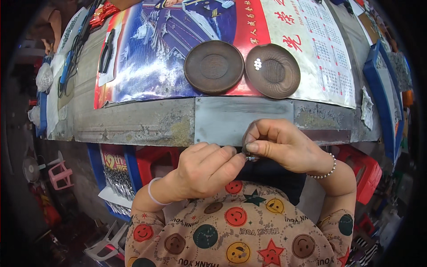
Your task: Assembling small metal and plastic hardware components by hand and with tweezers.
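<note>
My left hand and my right hand meet just off the near edge of the table. Between their fingertips shows a small shiny metal part, too small to name. The left hand is closed, thumb and forefinger at one end of that part. Thumb and forefinger of the right hand pinch together beside it; what lies inside the pinch is hidden. Beyond the hands, a dark round wooden dish stands next to a second wooden dish, which has several small white pieces on its left side.
A poster calendar covers the tabletop. A grey plate lies at the near edge. Black-handled pliers rest at the left. Below the table, a blue bin holds many thin metal pieces. Red stools and a blue tray flank me.
</note>
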Available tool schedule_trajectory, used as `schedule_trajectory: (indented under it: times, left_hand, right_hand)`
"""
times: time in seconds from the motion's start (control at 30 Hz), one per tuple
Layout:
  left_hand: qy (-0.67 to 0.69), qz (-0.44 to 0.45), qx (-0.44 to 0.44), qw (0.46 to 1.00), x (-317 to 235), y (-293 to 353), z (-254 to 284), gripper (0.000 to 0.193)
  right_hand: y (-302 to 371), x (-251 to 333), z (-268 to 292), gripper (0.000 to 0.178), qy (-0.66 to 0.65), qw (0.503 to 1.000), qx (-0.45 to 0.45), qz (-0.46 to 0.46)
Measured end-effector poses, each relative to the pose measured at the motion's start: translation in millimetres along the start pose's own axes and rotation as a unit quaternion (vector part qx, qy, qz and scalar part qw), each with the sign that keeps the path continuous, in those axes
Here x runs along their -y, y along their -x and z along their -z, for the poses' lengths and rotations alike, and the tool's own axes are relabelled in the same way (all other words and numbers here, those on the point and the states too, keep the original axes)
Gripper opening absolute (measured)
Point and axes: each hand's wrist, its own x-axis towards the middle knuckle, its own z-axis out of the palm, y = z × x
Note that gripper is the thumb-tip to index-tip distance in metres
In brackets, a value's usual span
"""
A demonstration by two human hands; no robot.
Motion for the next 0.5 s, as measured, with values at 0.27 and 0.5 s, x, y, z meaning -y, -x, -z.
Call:
schedule_trajectory:
  times: [0.27, 0.5]
  left_hand:
    - [-0.005, -0.013, 0.023, 1.000, 0.3, -3.5, 4.4, 0.023]
    - [0.016, -0.017, 0.026, 0.999, 4.6, 1.8, 4.6, 0.023]
  right_hand:
    - [2.2, 0.8, 2.4, 0.014, 0.037, 0.999, 0.021, -0.025]
    - [-1.4, 9.2, 3.2, 0.014, 0.144, 0.989, 0.034, -0.024]
